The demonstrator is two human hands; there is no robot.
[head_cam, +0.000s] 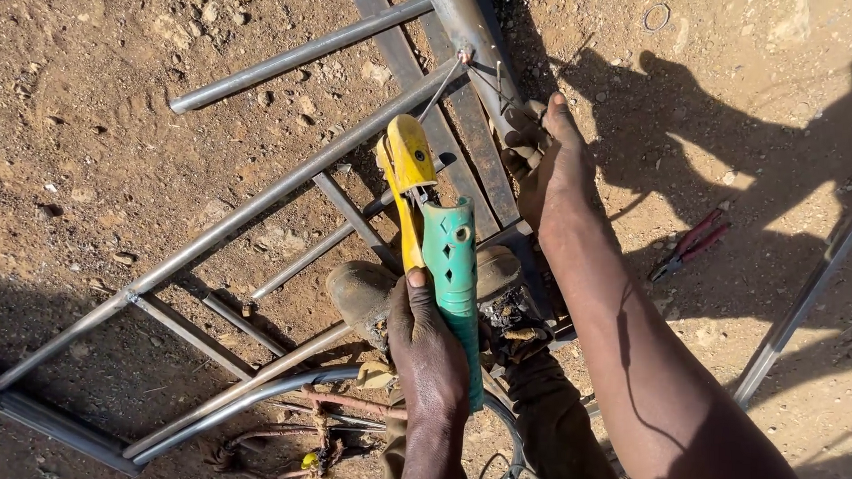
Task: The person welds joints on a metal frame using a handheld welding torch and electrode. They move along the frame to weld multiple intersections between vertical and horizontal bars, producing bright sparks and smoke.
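- Right hand (pixel 547 163): fingertips tucked behind the pipe (pixel 471 43), grip unclear.
- Pipe runs off the top edge.
- Left hand (pixel 429 348) covers the lower holder (pixel 435 240) handle.
- Frame (pixel 257 205) is cut at the bottom-left corner.
- Pliers (pixel 690 244) sit half in shadow, jaws hard to read.
- Shoes (pixel 367 294) are mostly hidden under the holder.

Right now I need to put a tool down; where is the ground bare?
Bare dirt lies upper left, beyond the long steel tube. More lies upper right, between the right hand and the red pliers. It is crowded at the middle, where the left hand holds the electrode holder over the metal frame.
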